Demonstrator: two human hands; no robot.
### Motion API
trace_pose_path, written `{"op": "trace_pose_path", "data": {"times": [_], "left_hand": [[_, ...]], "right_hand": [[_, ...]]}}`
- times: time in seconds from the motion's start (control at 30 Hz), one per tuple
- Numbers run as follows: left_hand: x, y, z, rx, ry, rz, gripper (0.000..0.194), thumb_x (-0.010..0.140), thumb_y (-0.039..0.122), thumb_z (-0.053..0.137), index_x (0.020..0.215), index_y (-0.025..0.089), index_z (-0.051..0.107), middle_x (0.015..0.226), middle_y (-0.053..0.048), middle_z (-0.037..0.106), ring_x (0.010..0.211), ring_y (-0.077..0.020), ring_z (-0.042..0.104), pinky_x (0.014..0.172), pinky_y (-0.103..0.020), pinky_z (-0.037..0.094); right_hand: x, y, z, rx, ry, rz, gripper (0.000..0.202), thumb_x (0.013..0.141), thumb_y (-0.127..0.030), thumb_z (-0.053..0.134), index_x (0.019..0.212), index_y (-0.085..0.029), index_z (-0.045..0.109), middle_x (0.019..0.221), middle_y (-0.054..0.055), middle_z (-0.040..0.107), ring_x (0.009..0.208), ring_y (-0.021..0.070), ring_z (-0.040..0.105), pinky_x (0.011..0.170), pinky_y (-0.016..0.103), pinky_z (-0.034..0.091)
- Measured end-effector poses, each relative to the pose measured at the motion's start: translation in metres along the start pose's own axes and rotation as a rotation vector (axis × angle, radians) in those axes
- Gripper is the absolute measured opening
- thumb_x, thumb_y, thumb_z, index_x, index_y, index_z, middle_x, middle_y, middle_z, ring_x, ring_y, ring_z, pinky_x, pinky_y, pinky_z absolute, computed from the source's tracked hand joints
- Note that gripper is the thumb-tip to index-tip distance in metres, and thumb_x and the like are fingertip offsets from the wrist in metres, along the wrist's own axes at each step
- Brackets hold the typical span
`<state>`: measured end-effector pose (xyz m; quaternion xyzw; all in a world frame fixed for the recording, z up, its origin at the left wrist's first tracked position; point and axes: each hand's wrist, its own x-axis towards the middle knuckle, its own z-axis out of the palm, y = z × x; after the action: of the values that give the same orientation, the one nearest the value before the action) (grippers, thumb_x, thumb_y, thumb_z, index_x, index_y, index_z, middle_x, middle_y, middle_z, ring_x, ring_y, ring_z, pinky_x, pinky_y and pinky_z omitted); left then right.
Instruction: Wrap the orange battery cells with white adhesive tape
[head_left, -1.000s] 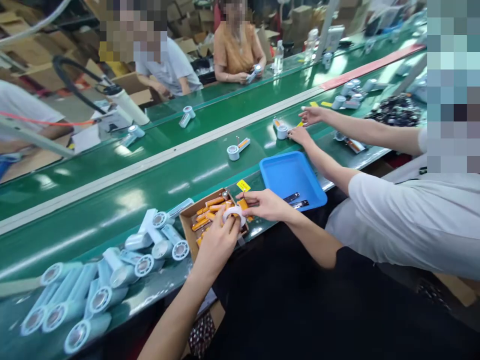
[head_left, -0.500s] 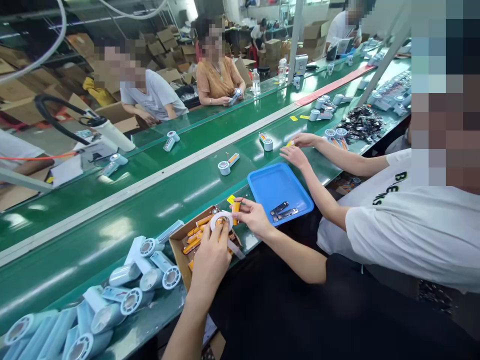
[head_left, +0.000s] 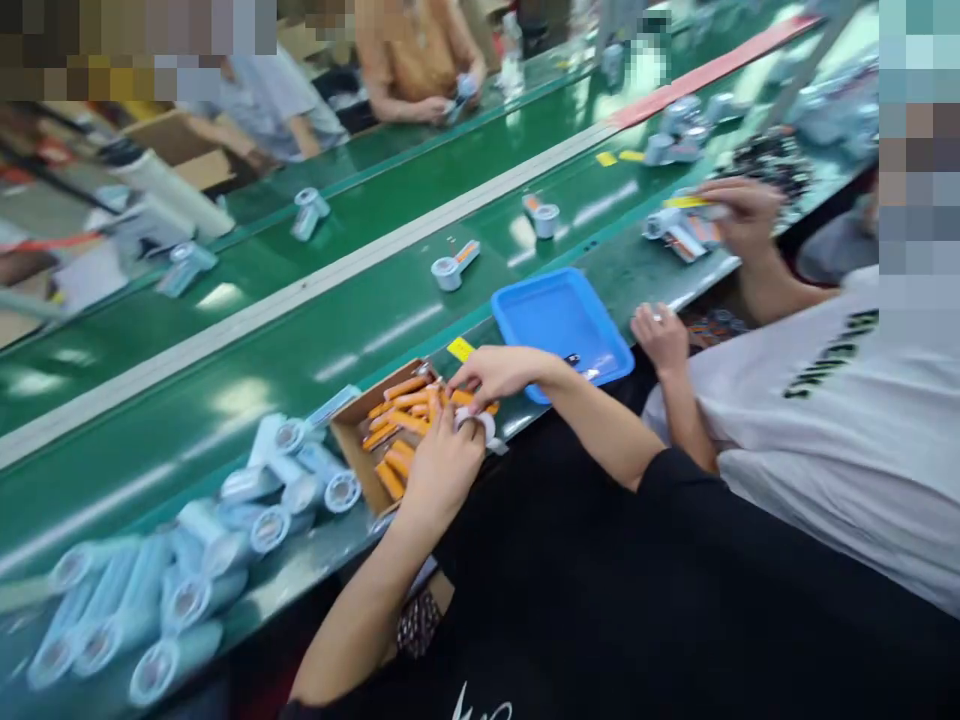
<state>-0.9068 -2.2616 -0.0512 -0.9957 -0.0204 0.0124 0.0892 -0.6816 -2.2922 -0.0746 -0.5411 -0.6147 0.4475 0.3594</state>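
My left hand [head_left: 446,455] is closed at the right side of a cardboard box [head_left: 349,440], its fingers around a white roll of tape [head_left: 486,425]. Several orange battery cells [head_left: 409,420] lie loose in the box, and one stands up by the left fingertips. Just above, my right hand [head_left: 502,375] bends down with thumb and fingers drawn together close to the roll. Blur and overlap hide what is between those fingers. A yellow label [head_left: 460,349] sticks to the table edge behind the right hand.
Light-blue handheld housings [head_left: 202,540] are heaped left of the box. To the right stands a blue tray [head_left: 555,310] with dark parts. A co-worker's hand [head_left: 742,205] holds a yellow label near other housings. More housings [head_left: 448,272] lie on the green conveyor belt [head_left: 375,300].
My right hand has lowered over the box, and the orange cell it held is no longer visible in it. The tape roll sits lower. The co-worker's hands moved apart; the view shifted.
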Motion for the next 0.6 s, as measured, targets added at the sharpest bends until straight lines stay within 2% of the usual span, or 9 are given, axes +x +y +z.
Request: {"op": "trace_pose_path", "data": {"times": [0.07, 0.1, 0.17, 0.23, 0.3, 0.33, 0.4, 0.5, 0.6], "left_hand": [[0.000, -0.008, -0.001, -0.019, -0.002, -0.129, 0.030, 0.097, 0.009, 0.056, 0.121, 0.007, 0.074, 0.111, -0.020, 0.074, 0.129, -0.0402, 0.063, 0.112, -0.054, 0.053], [-0.001, -0.012, -0.001, -0.029, 0.024, -0.205, 0.033, 0.098, 0.009, 0.053, 0.126, 0.007, 0.072, 0.118, -0.021, 0.073, 0.132, -0.0397, 0.062, 0.110, -0.053, 0.055], [-0.006, -0.017, 0.000, -0.045, 0.119, -0.348, 0.036, 0.102, 0.012, 0.049, 0.133, 0.011, 0.068, 0.127, -0.020, 0.071, 0.136, -0.0386, 0.059, 0.107, -0.051, 0.057], [-0.008, -0.014, 0.005, -0.066, 0.219, -0.457, 0.035, 0.104, 0.021, 0.050, 0.133, 0.013, 0.068, 0.127, -0.018, 0.072, 0.135, -0.0374, 0.060, 0.107, -0.050, 0.057], [-0.006, -0.008, 0.014, -0.098, 0.291, -0.527, 0.035, 0.105, 0.030, 0.054, 0.130, 0.012, 0.069, 0.122, -0.018, 0.074, 0.128, -0.0364, 0.065, 0.106, -0.049, 0.057], [-0.004, -0.006, 0.019, -0.117, 0.313, -0.542, 0.037, 0.104, 0.032, 0.055, 0.130, 0.011, 0.069, 0.121, -0.018, 0.075, 0.126, -0.0361, 0.065, 0.106, -0.049, 0.057], [-0.002, -0.007, 0.026, -0.141, 0.331, -0.505, 0.035, 0.104, 0.029, 0.055, 0.130, 0.010, 0.068, 0.121, -0.018, 0.074, 0.132, -0.0360, 0.062, 0.111, -0.050, 0.054], [-0.005, -0.020, 0.031, -0.144, 0.310, -0.313, 0.032, 0.104, 0.017, 0.051, 0.131, 0.012, 0.068, 0.124, -0.017, 0.073, 0.144, -0.0350, 0.053, 0.118, -0.051, 0.049], [-0.010, -0.035, 0.028, -0.147, 0.240, -0.121, 0.033, 0.103, 0.012, 0.048, 0.130, 0.015, 0.067, 0.126, -0.015, 0.072, 0.146, -0.0331, 0.051, 0.119, -0.052, 0.049]], "right_hand": [[0.007, 0.003, 0.012, 0.215, 0.097, 0.032, 0.049, 0.066, -0.024, 0.087, 0.114, -0.018, 0.079, 0.085, -0.001, 0.080, 0.080, 0.0181, 0.073, 0.069, 0.022, 0.055], [0.010, 0.004, 0.023, 0.375, 0.221, 0.055, 0.053, 0.068, -0.028, 0.087, 0.119, -0.018, 0.076, 0.092, 0.002, 0.080, 0.083, 0.0189, 0.074, 0.071, 0.024, 0.057], [0.013, 0.003, 0.049, 0.674, 0.553, 0.060, 0.062, 0.072, -0.036, 0.086, 0.129, -0.021, 0.068, 0.111, 0.005, 0.079, 0.091, 0.0200, 0.075, 0.077, 0.028, 0.061], [0.015, 0.001, 0.075, 0.897, 0.839, 0.019, 0.068, 0.073, -0.043, 0.087, 0.134, -0.026, 0.060, 0.128, 0.007, 0.075, 0.100, 0.0209, 0.075, 0.084, 0.032, 0.063], [0.017, 0.000, 0.089, 1.007, 0.963, -0.014, 0.070, 0.071, -0.045, 0.089, 0.132, -0.029, 0.058, 0.133, 0.007, 0.073, 0.103, 0.0215, 0.075, 0.087, 0.034, 0.064], [0.018, 0.000, 0.090, 1.019, 0.954, -0.012, 0.071, 0.069, -0.045, 0.090, 0.131, -0.028, 0.059, 0.131, 0.007, 0.073, 0.102, 0.0217, 0.075, 0.086, 0.034, 0.064], [0.016, 0.002, 0.080, 0.965, 0.842, 0.014, 0.071, 0.066, -0.042, 0.093, 0.128, -0.027, 0.062, 0.124, 0.006, 0.076, 0.100, 0.0217, 0.075, 0.085, 0.034, 0.064], [0.004, 0.006, 0.051, 0.783, 0.607, 0.040, 0.067, 0.066, -0.036, 0.092, 0.127, -0.023, 0.068, 0.114, 0.005, 0.078, 0.102, 0.0218, 0.074, 0.089, 0.033, 0.062], [-0.011, 0.008, 0.028, 0.574, 0.386, 0.085, 0.060, 0.070, -0.031, 0.088, 0.127, -0.019, 0.073, 0.102, 0.003, 0.079, 0.100, 0.0212, 0.073, 0.091, 0.033, 0.060]]}}
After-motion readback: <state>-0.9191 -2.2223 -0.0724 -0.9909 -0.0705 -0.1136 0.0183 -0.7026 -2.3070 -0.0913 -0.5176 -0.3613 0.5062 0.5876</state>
